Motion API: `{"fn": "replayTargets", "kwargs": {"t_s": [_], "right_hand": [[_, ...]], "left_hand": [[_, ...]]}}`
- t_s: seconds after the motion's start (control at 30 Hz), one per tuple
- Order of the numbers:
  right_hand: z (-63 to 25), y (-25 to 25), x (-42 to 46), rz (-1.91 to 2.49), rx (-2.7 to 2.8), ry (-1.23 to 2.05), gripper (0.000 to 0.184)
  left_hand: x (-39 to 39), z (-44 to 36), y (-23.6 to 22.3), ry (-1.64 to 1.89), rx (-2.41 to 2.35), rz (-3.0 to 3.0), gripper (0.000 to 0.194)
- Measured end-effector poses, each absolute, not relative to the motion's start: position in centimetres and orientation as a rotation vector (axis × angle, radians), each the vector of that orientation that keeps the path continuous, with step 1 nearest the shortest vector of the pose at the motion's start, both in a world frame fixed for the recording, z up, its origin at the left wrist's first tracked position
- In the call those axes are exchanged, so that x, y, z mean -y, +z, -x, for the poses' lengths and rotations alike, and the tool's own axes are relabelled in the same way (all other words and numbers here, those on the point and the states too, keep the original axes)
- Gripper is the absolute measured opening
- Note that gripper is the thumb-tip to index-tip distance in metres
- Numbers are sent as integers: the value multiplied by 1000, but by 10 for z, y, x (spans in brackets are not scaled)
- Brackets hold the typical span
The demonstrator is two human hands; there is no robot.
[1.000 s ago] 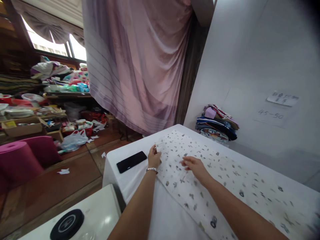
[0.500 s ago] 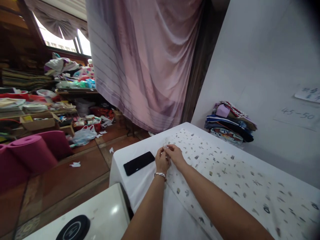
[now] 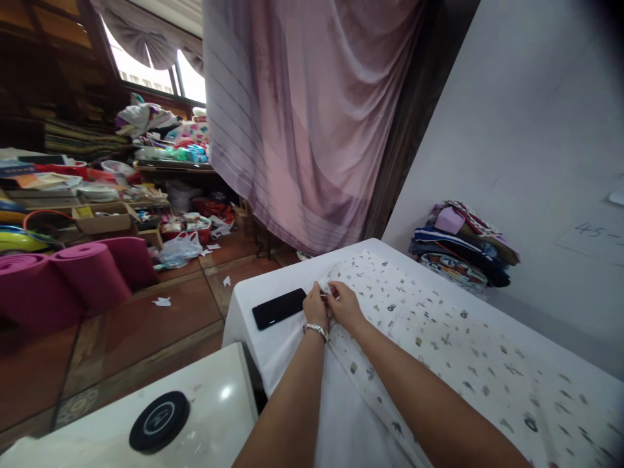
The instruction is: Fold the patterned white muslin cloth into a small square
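Head view, taking the black phone [image 3: 279,309] as landmark. Printed cloth [image 3: 439,338] lies right of the phone, spread over the white-covered table [image 3: 322,263] and running back toward the wearer. Left hand [image 3: 316,309], bracelet [image 3: 316,330] at the wrist, just beside the phone's right end; right hand [image 3: 347,305] farther right, fingertips almost meeting the left's. Grip: thumb and fingers of each hand appear to be pinching the cloth's near edge; exact fold between them too small to read. Close pairing probably gives fine control over one short stretch of edge, while the table seems to bear the rest. Phone lies off the cloth, presumably so the fabric stays unweighted. Folded pile [image 3: 461,244] sits beyond the phone, well to its right, against the wall; black disc [image 3: 159,421] nearer the wearer, left of the phone, on a separate white surface [image 3: 219,377].
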State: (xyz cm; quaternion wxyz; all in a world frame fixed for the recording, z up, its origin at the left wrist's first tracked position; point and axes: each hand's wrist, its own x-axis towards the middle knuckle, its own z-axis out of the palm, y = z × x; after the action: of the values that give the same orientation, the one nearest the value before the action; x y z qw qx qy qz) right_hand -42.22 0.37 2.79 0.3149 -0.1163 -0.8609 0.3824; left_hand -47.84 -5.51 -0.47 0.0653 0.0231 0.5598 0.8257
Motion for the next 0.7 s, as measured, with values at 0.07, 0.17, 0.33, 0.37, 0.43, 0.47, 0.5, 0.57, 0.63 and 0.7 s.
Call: {"fn": "replayTargets", "kwargs": {"t_s": [0.07, 0.17, 0.33, 0.37, 0.43, 0.47, 0.5, 0.57, 0.63, 0.7], "right_hand": [[422, 28, -4, 373, 2208, 1096, 22], [421, 29, -5, 368, 2189, 1170, 21], [420, 32, -2, 326, 2103, 1447, 13], [420, 33, -2, 371, 2039, 1532, 14], [420, 36, -1, 437, 1942, 1622, 18], [420, 38, 0, 442, 1917, 1632, 19], [420, 40, 1, 434, 1901, 1631, 20], [422, 44, 2, 420, 1867, 1636, 20], [424, 46, 4, 440, 1828, 1659, 18], [426, 46, 3, 491, 1785, 1695, 17]], "left_hand": [[55, 478, -3, 2487, -1673, -52, 39], [55, 477, -1, 2498, -1676, -77, 36], [58, 477, 1, 2553, -1782, -22, 31], [59, 477, 1, 2563, -1808, -10, 29], [59, 477, 2, 2577, -1851, -14, 26], [59, 477, 2, 2577, -1867, -30, 25], [58, 477, 2, 2571, -1883, -53, 24], [56, 476, 1, 2545, -1910, -105, 23], [54, 476, 1, 2511, -1948, -136, 22], [54, 476, 0, 2485, -2018, -123, 22]]}}
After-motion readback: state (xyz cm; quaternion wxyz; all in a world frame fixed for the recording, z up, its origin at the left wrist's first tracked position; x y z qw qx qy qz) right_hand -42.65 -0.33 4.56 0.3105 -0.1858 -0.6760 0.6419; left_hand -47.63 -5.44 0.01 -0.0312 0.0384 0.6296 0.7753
